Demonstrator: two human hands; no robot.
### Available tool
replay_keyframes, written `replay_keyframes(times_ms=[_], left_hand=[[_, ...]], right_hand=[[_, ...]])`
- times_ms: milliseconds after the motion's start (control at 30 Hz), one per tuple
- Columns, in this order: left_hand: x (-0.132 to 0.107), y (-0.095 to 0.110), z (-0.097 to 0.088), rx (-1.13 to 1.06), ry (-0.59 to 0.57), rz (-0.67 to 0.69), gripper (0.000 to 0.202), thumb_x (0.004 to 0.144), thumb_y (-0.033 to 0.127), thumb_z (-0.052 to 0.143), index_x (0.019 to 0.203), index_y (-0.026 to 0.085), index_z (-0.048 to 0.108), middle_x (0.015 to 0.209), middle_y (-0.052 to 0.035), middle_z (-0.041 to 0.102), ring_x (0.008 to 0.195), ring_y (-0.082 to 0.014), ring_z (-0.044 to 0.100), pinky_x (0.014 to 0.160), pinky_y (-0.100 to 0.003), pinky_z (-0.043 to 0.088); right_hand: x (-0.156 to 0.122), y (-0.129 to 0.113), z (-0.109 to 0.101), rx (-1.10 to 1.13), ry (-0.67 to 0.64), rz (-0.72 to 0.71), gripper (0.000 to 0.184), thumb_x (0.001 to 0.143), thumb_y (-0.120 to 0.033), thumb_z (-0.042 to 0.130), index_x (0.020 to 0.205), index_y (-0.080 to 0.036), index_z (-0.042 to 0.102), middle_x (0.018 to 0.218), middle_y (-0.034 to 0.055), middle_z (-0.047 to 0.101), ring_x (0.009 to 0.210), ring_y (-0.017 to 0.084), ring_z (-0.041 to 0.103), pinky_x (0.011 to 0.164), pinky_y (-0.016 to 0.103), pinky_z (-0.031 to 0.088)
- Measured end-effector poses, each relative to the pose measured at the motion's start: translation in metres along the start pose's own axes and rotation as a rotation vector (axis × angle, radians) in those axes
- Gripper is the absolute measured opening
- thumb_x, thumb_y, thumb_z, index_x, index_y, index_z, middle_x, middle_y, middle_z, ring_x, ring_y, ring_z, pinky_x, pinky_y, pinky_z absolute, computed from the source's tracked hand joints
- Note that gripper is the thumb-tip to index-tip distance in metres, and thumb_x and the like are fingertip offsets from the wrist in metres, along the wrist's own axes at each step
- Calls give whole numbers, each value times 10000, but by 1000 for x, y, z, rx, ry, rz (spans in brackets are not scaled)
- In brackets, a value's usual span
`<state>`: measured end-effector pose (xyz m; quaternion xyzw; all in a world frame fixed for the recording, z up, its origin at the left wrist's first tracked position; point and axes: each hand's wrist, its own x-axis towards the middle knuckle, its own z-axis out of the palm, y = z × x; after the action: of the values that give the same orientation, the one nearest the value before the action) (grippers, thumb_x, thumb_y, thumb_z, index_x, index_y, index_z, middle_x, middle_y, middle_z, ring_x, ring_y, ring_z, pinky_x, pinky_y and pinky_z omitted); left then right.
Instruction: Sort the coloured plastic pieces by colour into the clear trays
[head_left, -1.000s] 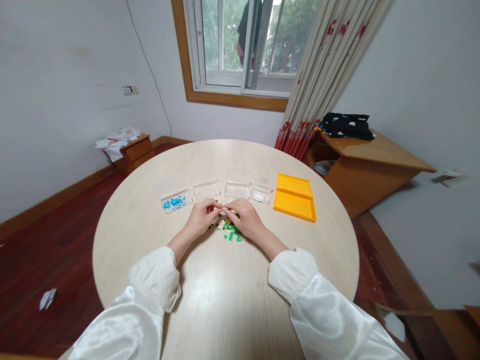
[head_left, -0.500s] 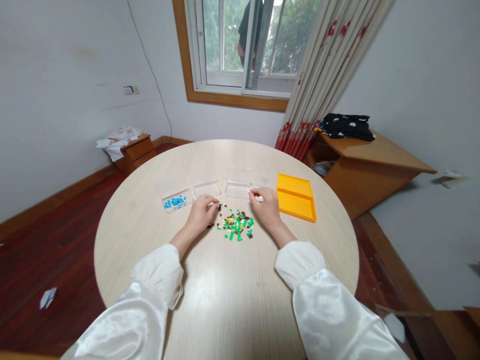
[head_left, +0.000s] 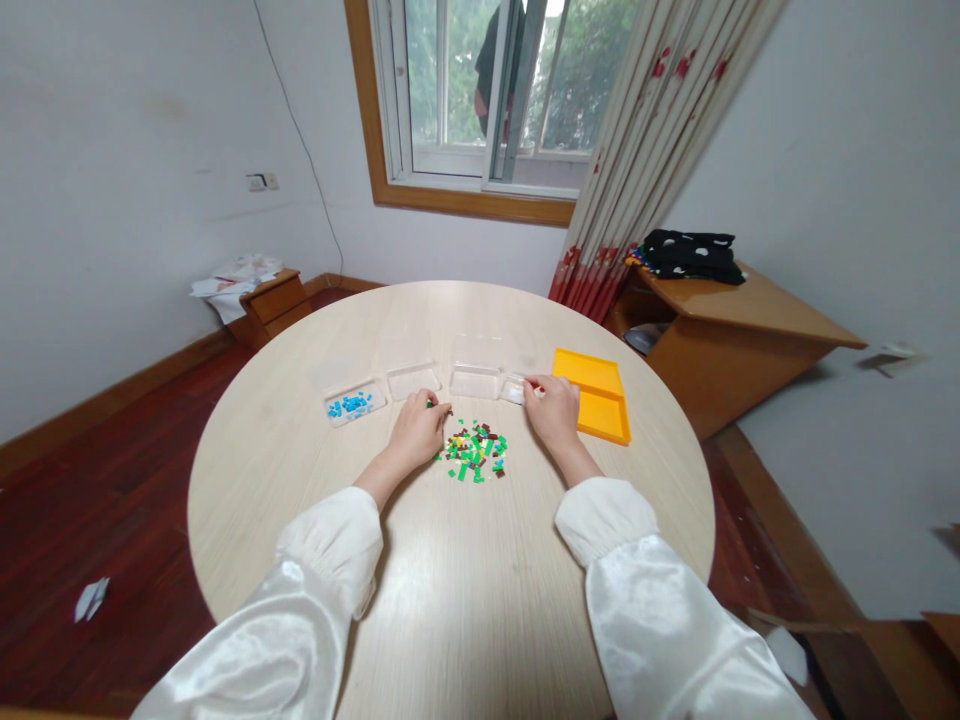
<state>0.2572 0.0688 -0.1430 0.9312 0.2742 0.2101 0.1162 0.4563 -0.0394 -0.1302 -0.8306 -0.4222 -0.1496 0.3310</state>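
Note:
A pile of small toy building bricks (head_left: 478,455), green, brown, yellow and white, lies loose on the round table. At its far left edge is my left hand (head_left: 417,430), with thumb and fingers drawn together beside dark brown and green pieces. Its fingertips hide whatever may be between them. Over the right end of a small clear box (head_left: 513,388) holding something whitish, my right hand (head_left: 553,408) has its fingers pinched. What they hold is too small to name.
A clear box with blue bricks (head_left: 351,404) stands left, beside two open clear boxes (head_left: 412,382). The open yellow case (head_left: 604,424) sits to the right of my right hand. A wooden desk (head_left: 765,305) bearing black cloth stands beyond the table's right side.
My left hand has moved right, closer to the brick pile, covering pieces at its far left edge. My right hand has shifted right, leaving the small clear box more visible.

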Motion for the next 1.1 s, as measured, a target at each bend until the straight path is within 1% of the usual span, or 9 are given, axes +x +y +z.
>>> replay_keyframes(times_ms=[200,333,567,700,767,833,933,1000,1100], left_hand=[[1,-2,2,-58,46,4,269,839,184,451,900,167,712,921,-120,531,901,-251,470,820,-417,418],[2,-3,3,-96,49,-14,234,805,167,493,866,164,719,912,-111,547,908,-249,486,836,-415,424],[3,-3,3,-131,49,-51,190,786,138,502,791,144,692,889,-101,580,915,-241,504,851,-397,426],[3,-4,1,-144,77,-39,164,792,138,498,761,148,658,870,-99,604,898,-235,514,838,-384,425],[3,-3,-1,-177,110,-48,153,799,146,493,768,151,643,849,-92,621,880,-227,528,826,-374,426],[4,-2,-4,-237,150,-76,139,800,153,493,792,157,632,843,-79,639,856,-212,544,808,-356,430],[5,4,-8,-348,187,-132,115,793,170,502,802,166,617,823,-48,651,768,-173,550,746,-312,432],[7,9,-9,-443,190,-152,79,777,186,523,796,169,597,777,-17,639,671,-137,521,674,-273,418],[8,13,-7,-626,181,-151,51,730,202,575,762,167,556,692,22,587,558,-96,441,564,-227,361]], right_hand=[[0,3,4,-26,-21,15,315,860,-263,421,980,-149,690,917,109,701,859,231,543,760,338,312],[0,5,6,-7,-1,7,319,853,-272,426,985,-153,691,911,103,704,844,232,536,752,336,308],[0,3,5,13,3,1,299,855,-255,442,990,-147,686,927,102,701,857,225,536,762,332,301],[0,-1,3,23,16,-16,282,860,-246,444,973,-154,685,916,95,702,863,225,548,774,334,316],[-1,-5,2,46,18,-38,266,862,-235,448,954,-155,685,914,92,701,866,221,556,783,333,334],[-3,-10,3,107,8,-97,244,859,-217,460,928,-153,685,915,90,698,868,211,564,798,327,359],[-8,-21,4,240,-42,-241,209,847,-181,484,901,-161,685,895,77,697,875,197,575,825,320,397],[-14,-29,5,318,-94,-350,195,838,-163,501,902,-177,685,880,66,695,862,194,579,815,326,419],[-21,-39,6,397,-175,-508,187,836,-164,535,948,-193,683,874,61,693,836,193,574,781,335,438]])
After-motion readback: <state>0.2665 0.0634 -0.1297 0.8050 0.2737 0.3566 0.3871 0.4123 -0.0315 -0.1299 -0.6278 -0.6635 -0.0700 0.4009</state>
